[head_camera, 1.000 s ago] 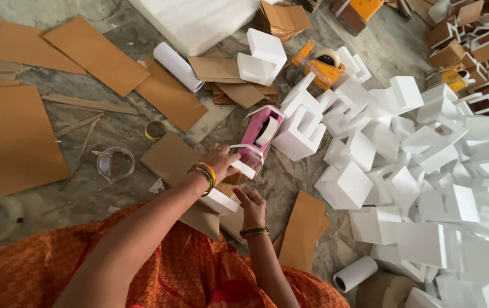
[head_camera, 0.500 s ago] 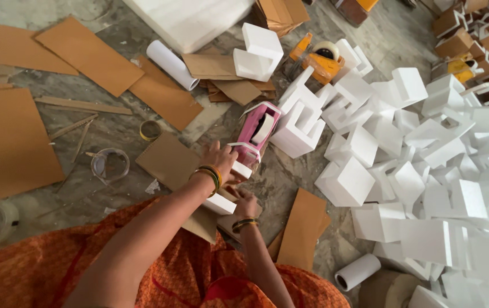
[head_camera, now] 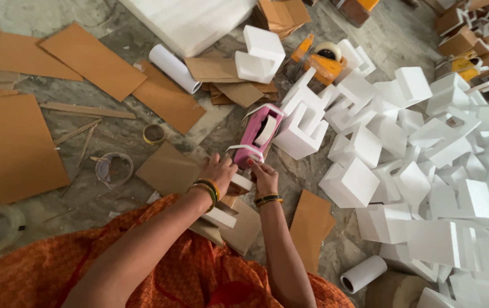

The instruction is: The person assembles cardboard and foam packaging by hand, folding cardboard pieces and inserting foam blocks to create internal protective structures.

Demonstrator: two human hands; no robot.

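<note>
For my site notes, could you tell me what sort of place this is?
Probably a small packaging workshop, worked on the floor: a heap of white foam blocks, cut cardboard sheets, and a pink tape dispenser by the person's hands.

Pink tape dispenser (head_camera: 258, 134): smooth glossy plastic, carrying a roll of pale tape. Foam blocks (head_camera: 427, 165), right: matt white, fine-grained. Cardboard sheets (head_camera: 93, 60), far left: matt brown, flat paper board. Floor (head_camera: 113, 131): rough mottled grey stone. Garment (head_camera: 39, 274), near: orange patterned cloth. Bangles (head_camera: 207, 188): shiny metal.
</note>
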